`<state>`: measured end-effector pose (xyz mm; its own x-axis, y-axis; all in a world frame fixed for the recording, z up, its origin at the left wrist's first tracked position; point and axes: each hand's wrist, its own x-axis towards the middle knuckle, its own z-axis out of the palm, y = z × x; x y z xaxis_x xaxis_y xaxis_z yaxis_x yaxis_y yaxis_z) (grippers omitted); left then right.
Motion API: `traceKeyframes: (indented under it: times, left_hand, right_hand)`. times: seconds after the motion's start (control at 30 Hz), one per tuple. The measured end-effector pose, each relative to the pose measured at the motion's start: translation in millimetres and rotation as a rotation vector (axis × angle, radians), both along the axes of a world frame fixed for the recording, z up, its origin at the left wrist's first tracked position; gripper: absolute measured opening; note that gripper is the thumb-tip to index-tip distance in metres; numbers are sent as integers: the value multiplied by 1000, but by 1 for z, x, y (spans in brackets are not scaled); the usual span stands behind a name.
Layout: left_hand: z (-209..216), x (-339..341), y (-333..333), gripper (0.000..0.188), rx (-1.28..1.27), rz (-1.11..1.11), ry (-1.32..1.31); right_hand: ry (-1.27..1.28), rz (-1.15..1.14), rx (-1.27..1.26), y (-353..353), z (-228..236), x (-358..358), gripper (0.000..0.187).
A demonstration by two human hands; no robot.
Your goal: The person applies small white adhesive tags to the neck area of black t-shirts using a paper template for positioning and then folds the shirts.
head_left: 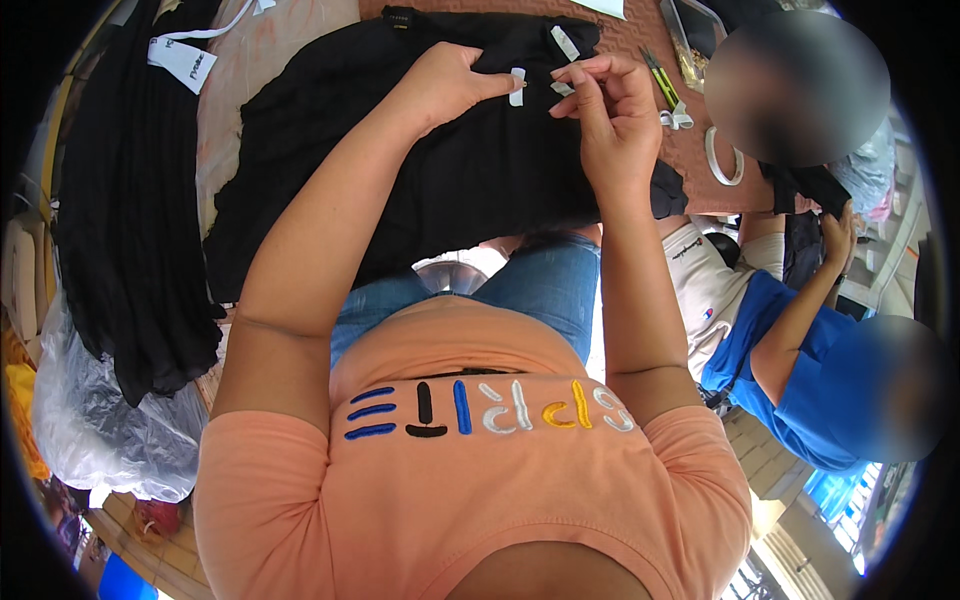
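A black garment (470,150) with a dark label at its far edge lies spread over the table and hangs toward my lap. My left hand (445,85) is closed at the cloth. Its thumb stretches right and presses on a short white strip (516,92); its other fingers are mostly hidden. To the right, my right hand (615,115) is closed in a pinch, thumb against fingers. A small white piece (562,89) shows at those fingertips; whether they grip it or something finer is unclear. Just beyond, another white strip (565,42) lies on the cloth.
Yellow-green thread snips (660,80) and a white tape roll (724,156) lie right of the garment on the brown table cover (690,185). Black gathered fabric (130,210) with a white tag (184,60) hangs at left, above a clear plastic bag (110,420). A co-worker in blue (780,370) sits at right.
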<state>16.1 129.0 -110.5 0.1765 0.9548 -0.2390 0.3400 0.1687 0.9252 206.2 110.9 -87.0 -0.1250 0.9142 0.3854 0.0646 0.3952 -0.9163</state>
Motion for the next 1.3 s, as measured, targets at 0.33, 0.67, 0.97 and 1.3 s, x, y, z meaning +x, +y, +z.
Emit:
traceKeyframes:
  times: [0.33, 0.67, 0.97, 1.3]
  left_hand:
    - [1, 2, -4, 81, 7, 25, 14]
    - [-19, 5, -1, 33, 135, 151, 114]
    - [-5, 1, -6, 46, 46, 75, -70]
    - [10, -3, -10, 49, -50, 29, -182]
  right_hand:
    - [65, 34, 77, -12, 19, 8, 13]
    - [83, 91, 88, -15, 27, 20, 13]
    - [28, 58, -225, -13, -3, 11, 9]
    - [-101, 0, -195, -4, -28, 9, 14]
